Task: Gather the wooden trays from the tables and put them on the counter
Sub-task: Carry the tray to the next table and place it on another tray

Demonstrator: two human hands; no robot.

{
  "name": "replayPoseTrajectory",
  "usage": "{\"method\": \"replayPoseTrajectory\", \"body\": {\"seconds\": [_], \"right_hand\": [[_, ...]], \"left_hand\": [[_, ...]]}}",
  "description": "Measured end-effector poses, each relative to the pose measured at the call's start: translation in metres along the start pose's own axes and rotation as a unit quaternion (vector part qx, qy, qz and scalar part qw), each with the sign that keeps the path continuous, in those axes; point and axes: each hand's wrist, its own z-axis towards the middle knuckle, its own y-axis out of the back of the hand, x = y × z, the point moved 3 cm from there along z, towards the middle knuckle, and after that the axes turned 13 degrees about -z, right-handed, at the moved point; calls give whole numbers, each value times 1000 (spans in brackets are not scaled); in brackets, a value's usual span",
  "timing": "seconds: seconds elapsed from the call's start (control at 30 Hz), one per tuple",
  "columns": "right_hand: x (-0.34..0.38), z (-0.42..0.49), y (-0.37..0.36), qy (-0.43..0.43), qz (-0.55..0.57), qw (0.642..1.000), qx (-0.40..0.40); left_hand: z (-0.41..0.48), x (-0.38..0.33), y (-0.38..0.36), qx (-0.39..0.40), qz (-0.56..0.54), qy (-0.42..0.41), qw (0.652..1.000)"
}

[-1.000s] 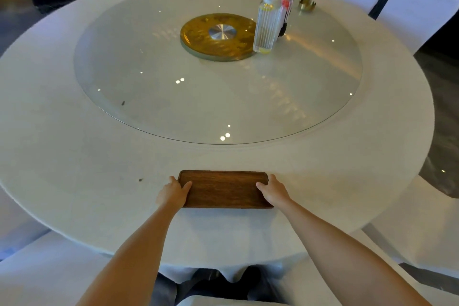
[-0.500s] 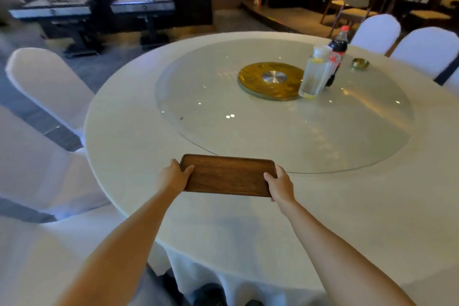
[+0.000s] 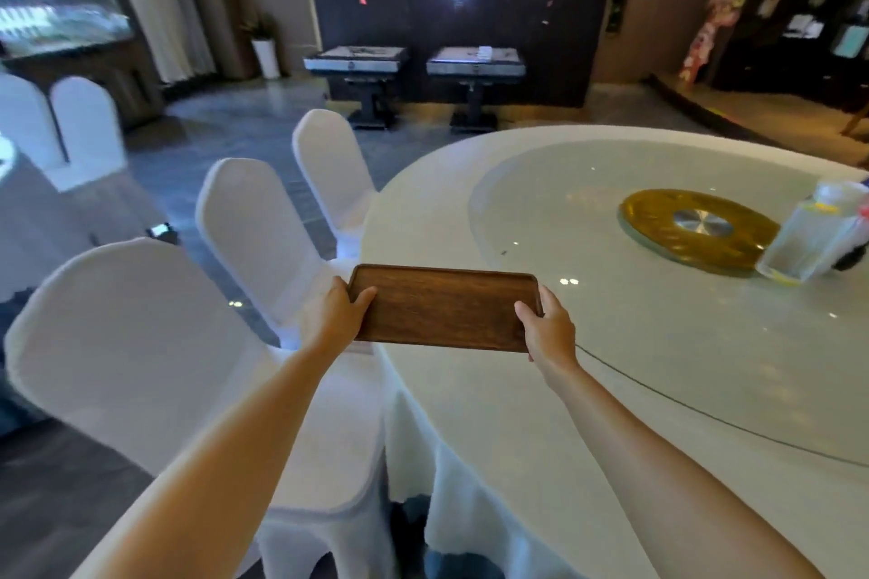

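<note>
A dark brown rectangular wooden tray (image 3: pixel 444 308) is held level in the air over the left edge of the round white table (image 3: pixel 541 414). My left hand (image 3: pixel 336 314) grips its left short end, thumb on top. My right hand (image 3: pixel 548 325) grips its right short end the same way. The tray is empty. No counter can be made out in this view.
Three white-covered chairs (image 3: pixel 141 353) stand close along the table's left side. On the glass turntable (image 3: pixel 658 296) are a gold centre disc (image 3: pixel 696 226) and a clear bottle (image 3: pixel 809 240). Two dark tables (image 3: pixel 475 61) stand by the far wall, across open grey floor.
The tray has been lifted off the table and carried left, past the table's edge. The view has swung left and up, showing the chairs and the far wall.
</note>
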Motion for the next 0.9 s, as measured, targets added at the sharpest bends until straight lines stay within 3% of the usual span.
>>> {"method": "replayPoseTrajectory", "body": {"seconds": [0.4,0.67,0.9], "right_hand": [[148,-84,-186,131,-10,982,134],[251,-201,-364,190,-14,950,248],[323,-277,-480,236,-28,923,302]], "left_hand": [[-22,154,205,-162,21,92,982],[-59,305,372,-251,47,185,949],[-80,393,483,-300,63,236,922]]}}
